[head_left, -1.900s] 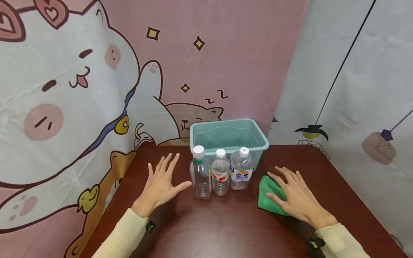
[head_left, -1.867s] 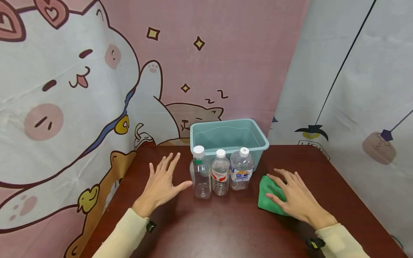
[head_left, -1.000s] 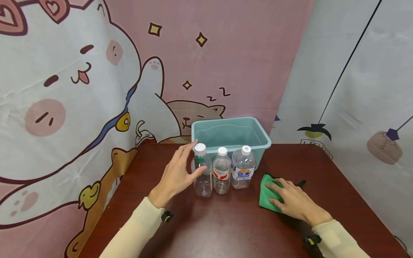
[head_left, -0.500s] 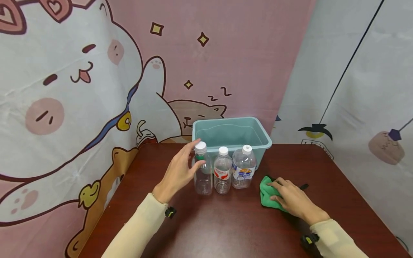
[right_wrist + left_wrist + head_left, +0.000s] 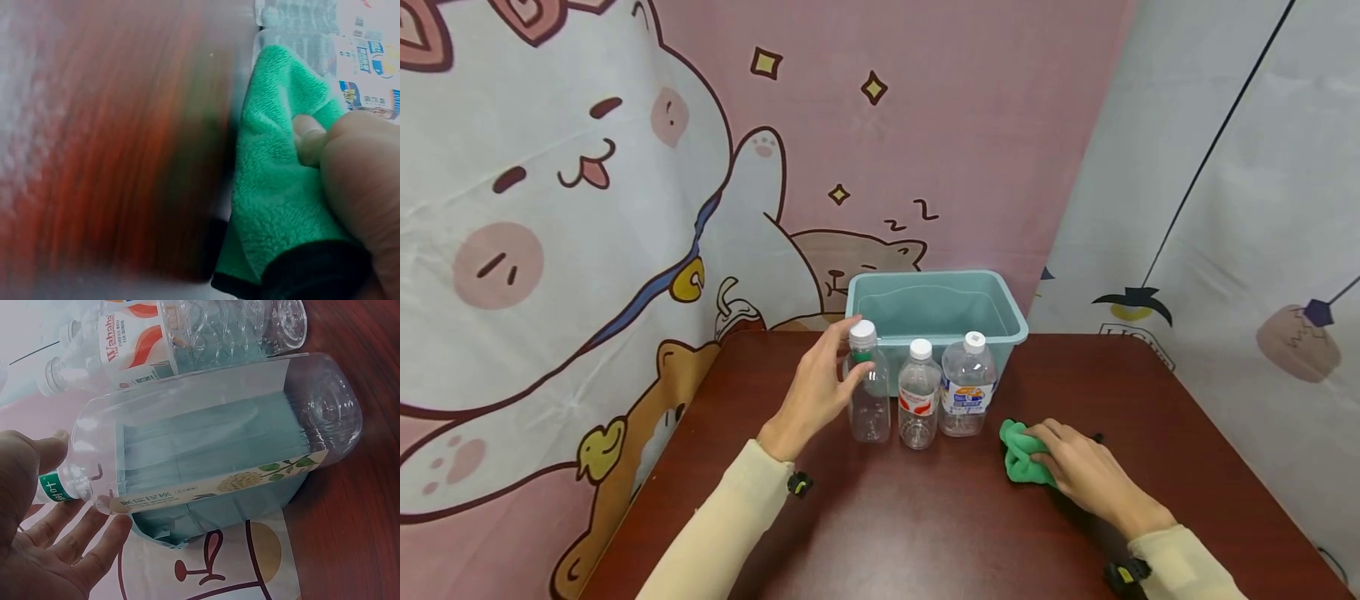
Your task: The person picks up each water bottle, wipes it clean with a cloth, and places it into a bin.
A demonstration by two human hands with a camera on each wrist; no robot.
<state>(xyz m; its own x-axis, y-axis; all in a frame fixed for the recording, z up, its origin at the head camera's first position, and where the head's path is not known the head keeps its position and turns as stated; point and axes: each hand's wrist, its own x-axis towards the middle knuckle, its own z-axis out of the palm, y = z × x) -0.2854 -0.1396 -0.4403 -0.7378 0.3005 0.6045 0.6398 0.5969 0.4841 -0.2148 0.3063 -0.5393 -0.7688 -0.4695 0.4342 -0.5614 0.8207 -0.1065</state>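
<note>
Here our left hand (image 5: 812,396) grips the green-banded plastic bottle (image 5: 869,400), likely light and dentable, around its probably stiffer neck, while our right hand (image 5: 1087,472) clutches the soft-looking towelling cloth (image 5: 1022,458) beneath it.

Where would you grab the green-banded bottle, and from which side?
Probably by its neck, coming from the left, where the left hand is. The green-banded bottle looks upright, and its neck is slimmer than its body; the red-labelled bottle stands close on its right, and the tub behind.
</note>
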